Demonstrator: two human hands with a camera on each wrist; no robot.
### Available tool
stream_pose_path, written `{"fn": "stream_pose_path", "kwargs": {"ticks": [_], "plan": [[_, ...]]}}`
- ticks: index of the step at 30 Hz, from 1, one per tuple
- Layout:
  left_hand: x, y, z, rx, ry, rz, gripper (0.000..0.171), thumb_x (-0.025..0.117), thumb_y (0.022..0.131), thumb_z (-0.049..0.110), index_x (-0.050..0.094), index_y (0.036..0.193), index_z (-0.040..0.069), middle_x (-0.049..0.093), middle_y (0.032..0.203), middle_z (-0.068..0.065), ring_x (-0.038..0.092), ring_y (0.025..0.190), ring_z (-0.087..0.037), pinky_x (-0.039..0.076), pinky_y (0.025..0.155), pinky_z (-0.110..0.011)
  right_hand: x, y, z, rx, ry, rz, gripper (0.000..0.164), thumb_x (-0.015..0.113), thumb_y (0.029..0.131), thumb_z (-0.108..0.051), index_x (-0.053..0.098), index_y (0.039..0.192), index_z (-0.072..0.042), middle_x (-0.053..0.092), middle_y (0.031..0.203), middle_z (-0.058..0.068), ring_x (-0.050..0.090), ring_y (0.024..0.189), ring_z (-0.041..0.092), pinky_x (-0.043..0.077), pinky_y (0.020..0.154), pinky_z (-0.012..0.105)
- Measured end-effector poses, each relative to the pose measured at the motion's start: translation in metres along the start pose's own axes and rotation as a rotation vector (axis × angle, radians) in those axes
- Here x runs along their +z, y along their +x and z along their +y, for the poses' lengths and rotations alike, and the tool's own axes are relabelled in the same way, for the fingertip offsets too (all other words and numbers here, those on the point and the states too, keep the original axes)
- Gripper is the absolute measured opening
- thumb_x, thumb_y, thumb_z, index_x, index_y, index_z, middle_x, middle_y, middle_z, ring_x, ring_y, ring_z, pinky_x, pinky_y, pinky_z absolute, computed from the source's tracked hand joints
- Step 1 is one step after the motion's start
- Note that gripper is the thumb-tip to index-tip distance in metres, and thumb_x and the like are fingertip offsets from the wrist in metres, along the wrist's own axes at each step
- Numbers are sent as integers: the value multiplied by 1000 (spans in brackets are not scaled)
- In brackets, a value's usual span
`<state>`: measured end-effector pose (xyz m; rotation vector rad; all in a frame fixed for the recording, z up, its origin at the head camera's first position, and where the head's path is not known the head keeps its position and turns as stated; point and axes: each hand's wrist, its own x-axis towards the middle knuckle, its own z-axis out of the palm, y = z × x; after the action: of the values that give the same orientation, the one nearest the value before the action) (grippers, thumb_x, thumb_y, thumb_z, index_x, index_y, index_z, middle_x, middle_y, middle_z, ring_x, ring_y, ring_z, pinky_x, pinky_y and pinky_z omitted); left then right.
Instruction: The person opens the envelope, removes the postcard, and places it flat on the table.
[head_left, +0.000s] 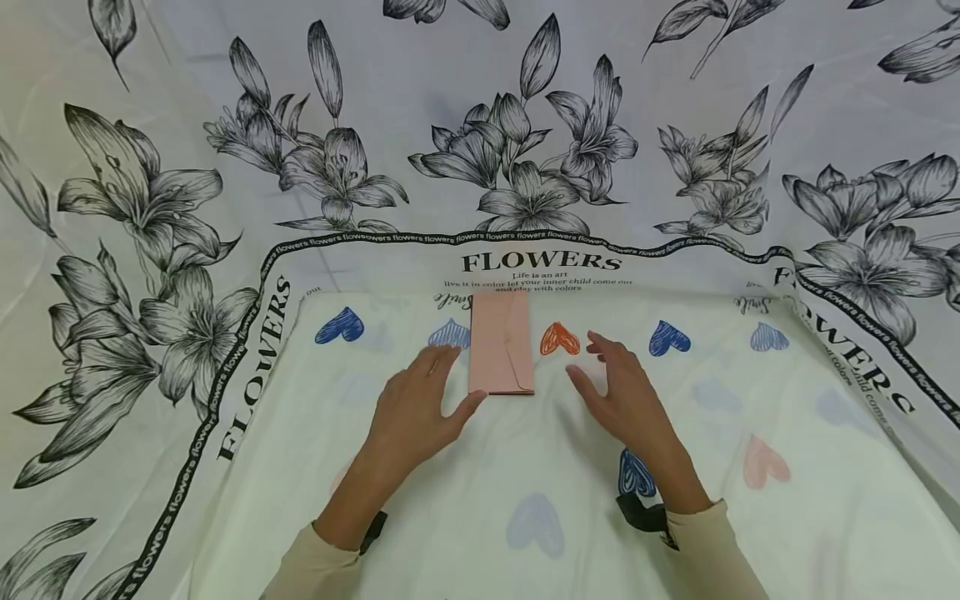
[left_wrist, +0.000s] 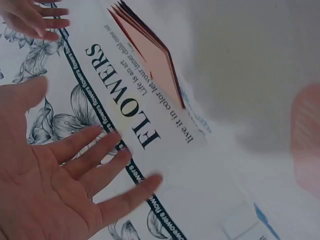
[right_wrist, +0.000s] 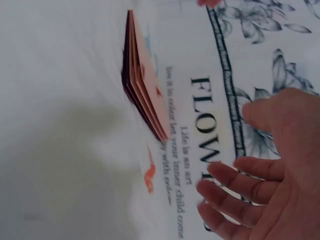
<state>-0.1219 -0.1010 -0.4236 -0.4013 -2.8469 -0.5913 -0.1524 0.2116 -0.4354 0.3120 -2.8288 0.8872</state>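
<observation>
A small stack of pink envelopes lies on the cloth in the middle of the head view, long side pointing away, flap seam facing up. Both wrist views show its layered edges: the envelopes in the left one and the same envelopes in the right. My left hand is just left of the stack, thumb tip close to its near left corner, fingers spread and slightly bent. To the right, apart from the stack, my right hand hovers with relaxed, spread fingers and an empty palm.
A white cloth printed with coloured hearts covers the table. Behind it and at both sides, a flower-printed fabric rises, with a black lettered band along its border. Dark straps sit at the wrists, beside beige sleeves.
</observation>
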Motion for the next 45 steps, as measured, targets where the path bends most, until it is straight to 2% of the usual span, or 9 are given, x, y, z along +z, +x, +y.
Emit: {"fn": "stream_pose_path", "kwargs": {"ticks": [2,5,15,17,22,29,33,39,45], "plan": [[3,-2,2,-11,-59,-42,71,65,99,61,58,151,13,65,144,-8,67,125,-30,58,93,-54,8,9,-2,31,34,-29,58,63,105,-48,56,146,-8,69,121,10,67,106,28,57,86,49],[9,-6,4,-38,-139,-117,61,67,100,57,63,145,17,74,130,-1,73,112,-24,60,84,-47,22,25,-6,82,38,-89,46,61,106,-50,67,124,-8,71,97,5,66,78,20,54,63,36],[17,-14,10,-42,-217,-185,52,67,102,54,67,141,19,77,119,4,73,106,-19,58,81,-44,65,56,-11,269,-40,-314,59,61,98,-67,68,75,-13,55,63,-2,52,59,17,37,51,32],[17,-15,10,-47,-216,-190,52,67,101,54,67,140,19,77,119,4,73,106,-20,58,80,-43,71,55,-10,283,-27,-341,57,65,97,-65,68,74,-13,57,64,-2,52,61,17,39,52,32],[16,-16,10,-55,-223,-193,52,67,101,53,67,140,19,77,119,3,74,107,-21,59,80,-43,73,47,-6,271,25,-317,44,73,96,-54,73,95,-10,70,85,1,61,73,20,48,60,35],[14,-14,7,-67,-251,-153,55,69,101,50,63,144,17,74,128,2,73,113,-22,59,83,-46,54,32,0,206,165,-288,42,69,102,-46,67,106,-4,71,95,9,63,79,21,50,66,34],[10,-14,7,-107,-312,-124,65,68,101,54,53,152,18,66,140,1,69,120,-21,58,88,-48,33,11,-5,189,311,-289,40,67,104,-44,62,109,-4,66,81,5,57,70,19,44,58,31],[-1,-19,17,-156,-648,-161,76,55,104,65,36,162,21,53,153,6,65,127,-15,59,93,-43,-1,-37,-28,182,486,-232,37,67,105,-42,56,107,-7,41,62,-1,36,52,11,29,46,27],[-6,-31,41,-148,-1069,-222,59,49,113,46,29,163,22,58,149,-5,72,114,-23,61,90,-42,-18,-77,-57,236,623,-197,37,69,104,-42,56,106,-8,46,66,3,38,56,9,33,47,27]]}}
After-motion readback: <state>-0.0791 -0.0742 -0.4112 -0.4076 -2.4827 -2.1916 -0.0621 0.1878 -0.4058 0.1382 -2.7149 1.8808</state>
